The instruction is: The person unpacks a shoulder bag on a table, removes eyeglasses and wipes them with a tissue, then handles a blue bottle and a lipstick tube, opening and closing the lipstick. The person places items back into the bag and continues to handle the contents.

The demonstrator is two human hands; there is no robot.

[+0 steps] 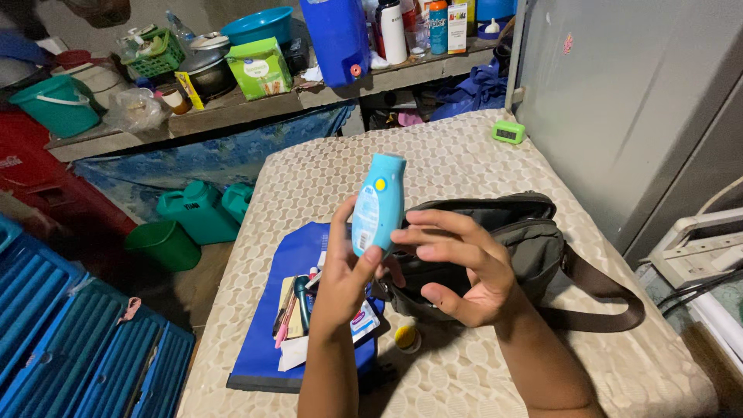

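Left hand (344,275) closed around a light-blue bottle (378,203), upright above the middle of the patterned beige table (464,155), yellow dot and pale oval label facing the camera; right hand (464,267) half open, fingertips on the bottle's lower edge, in front of the open olive-green bag (534,240). Below, toward the table's near left edge, a blue folder (271,325) carrying pens and small packets (298,310); small green clock (508,132) near the far right corner.

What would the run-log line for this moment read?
left hand: holds light blue plastic bottle upright | right hand: fingertips at bottle, over open olive fabric bag | blue folder: small items on it
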